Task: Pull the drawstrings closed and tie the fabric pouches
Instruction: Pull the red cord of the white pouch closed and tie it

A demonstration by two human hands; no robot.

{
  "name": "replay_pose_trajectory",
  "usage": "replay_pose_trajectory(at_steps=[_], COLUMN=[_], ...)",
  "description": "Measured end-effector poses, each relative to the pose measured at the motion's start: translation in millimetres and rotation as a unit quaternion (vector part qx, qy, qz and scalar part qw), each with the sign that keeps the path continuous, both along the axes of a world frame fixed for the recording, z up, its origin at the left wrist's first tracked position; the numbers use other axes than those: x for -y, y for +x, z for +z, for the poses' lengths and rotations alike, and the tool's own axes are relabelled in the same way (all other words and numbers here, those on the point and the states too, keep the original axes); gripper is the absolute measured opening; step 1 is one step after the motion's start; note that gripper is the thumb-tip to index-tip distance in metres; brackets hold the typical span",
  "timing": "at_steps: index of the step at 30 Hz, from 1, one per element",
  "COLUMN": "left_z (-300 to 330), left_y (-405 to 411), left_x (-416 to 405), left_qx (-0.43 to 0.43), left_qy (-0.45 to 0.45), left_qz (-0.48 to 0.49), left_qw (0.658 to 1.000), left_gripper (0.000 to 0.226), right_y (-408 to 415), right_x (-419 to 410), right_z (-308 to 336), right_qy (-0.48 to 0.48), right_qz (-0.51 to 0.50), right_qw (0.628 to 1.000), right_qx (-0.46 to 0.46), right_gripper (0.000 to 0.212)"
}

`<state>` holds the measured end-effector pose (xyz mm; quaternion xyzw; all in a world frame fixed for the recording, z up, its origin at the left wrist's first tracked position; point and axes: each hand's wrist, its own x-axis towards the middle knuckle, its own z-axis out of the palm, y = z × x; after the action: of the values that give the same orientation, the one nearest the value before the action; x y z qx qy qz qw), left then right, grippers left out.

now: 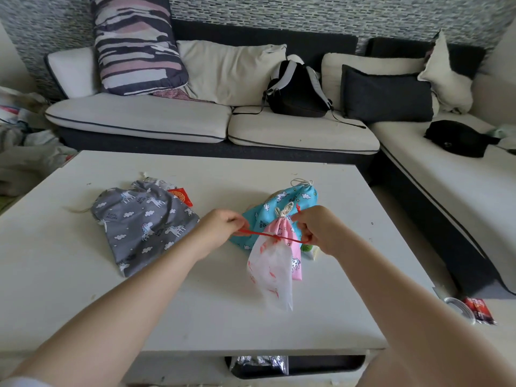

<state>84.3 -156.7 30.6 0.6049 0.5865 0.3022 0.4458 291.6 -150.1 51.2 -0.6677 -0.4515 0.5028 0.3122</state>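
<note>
The white pouch point(272, 270) hangs over the desk point(83, 275), its long axis dropping toward us from the red drawstring point(266, 236). Our left hand point(220, 229) and right hand point(314, 227) each pinch an end, equally near, stretched sideways across its neck; we'd pull outward.
</note>
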Motion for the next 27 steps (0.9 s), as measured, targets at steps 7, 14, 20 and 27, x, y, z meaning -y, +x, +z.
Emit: replay_pose_trajectory(at_steps=[7, 14, 20, 27], left_z=[18.2, 40.1, 66.4, 62.3], left_y=[-13.5, 8.4, 21.1, 32.7], left_x=[-13.8, -9.7, -6.8, -18.9], left_qx=[-0.235, 0.03, 0.108, 0.114], left_qy=[0.03, 0.004, 0.036, 0.146], left_qz=[-0.132, -0.113, -0.157, -0.055], left_qw=[0.962, 0.993, 0.981, 0.981], left_gripper=[0.034, 0.035, 0.026, 0.023], right_y=[-1.6, -15.0, -22.6, -30.8], right_x=[-10.1, -5.9, -16.2, -11.1], right_z=[7.0, -0.6, 11.6, 30.3], right_qy=[0.071, 0.125, 0.168, 0.181], right_qz=[0.064, 0.208, 0.091, 0.038], right_qw=[0.974, 0.913, 0.95, 0.979], right_qx=[0.207, 0.328, 0.246, 0.085], right_gripper=[0.027, 0.043, 0.049, 0.057])
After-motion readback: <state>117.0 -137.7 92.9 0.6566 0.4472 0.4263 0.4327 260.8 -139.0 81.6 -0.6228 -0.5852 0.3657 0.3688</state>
